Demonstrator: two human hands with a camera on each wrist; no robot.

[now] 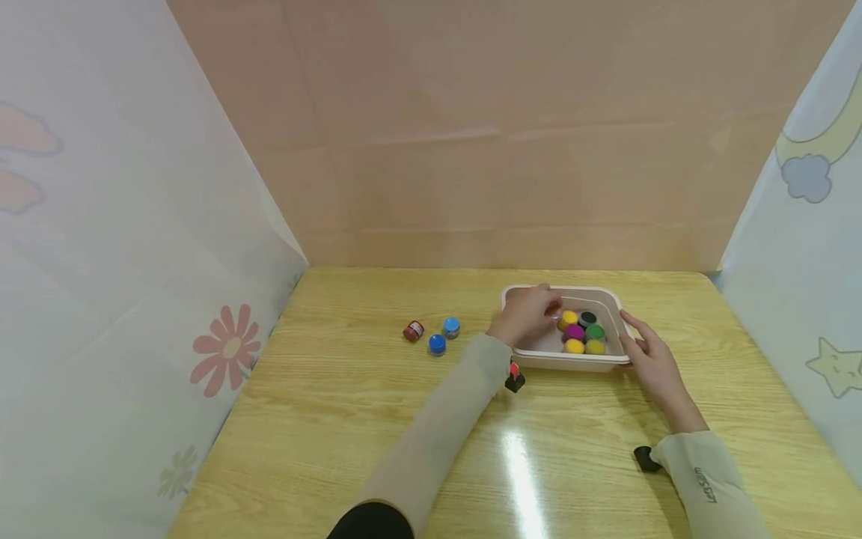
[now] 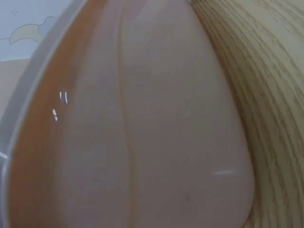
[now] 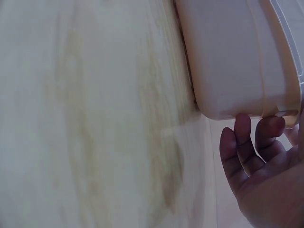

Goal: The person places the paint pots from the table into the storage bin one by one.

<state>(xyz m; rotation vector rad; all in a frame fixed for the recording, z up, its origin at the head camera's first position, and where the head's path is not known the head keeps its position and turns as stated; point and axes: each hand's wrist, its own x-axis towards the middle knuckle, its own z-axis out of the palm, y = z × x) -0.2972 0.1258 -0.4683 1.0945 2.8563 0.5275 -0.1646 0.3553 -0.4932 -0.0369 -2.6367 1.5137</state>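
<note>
Closest to the lens, a black patch (image 1: 373, 522) meets the pale left sleeve (image 1: 438, 427), which leads up to the left hand (image 1: 528, 313). That hand reaches into the tray (image 1: 559, 362) from its left end, fingers bent (whether they pinch something, I cannot tell). The right hand (image 1: 653, 363) grips the tray's right end, bent fingertips against the outer wall. Between the hands, inside the tray, small jars (image 1: 574, 332) cluster, with yellow, black, magenta and green tops. Left of the tray, on the wood-grained table (image 1: 303, 464), are two blue-topped jars (image 1: 437, 344) and a red jar (image 1: 414, 332) on its side. Beyond rises a tan backdrop (image 1: 505, 187), flanked by patterned white panels (image 1: 121, 299).
</note>
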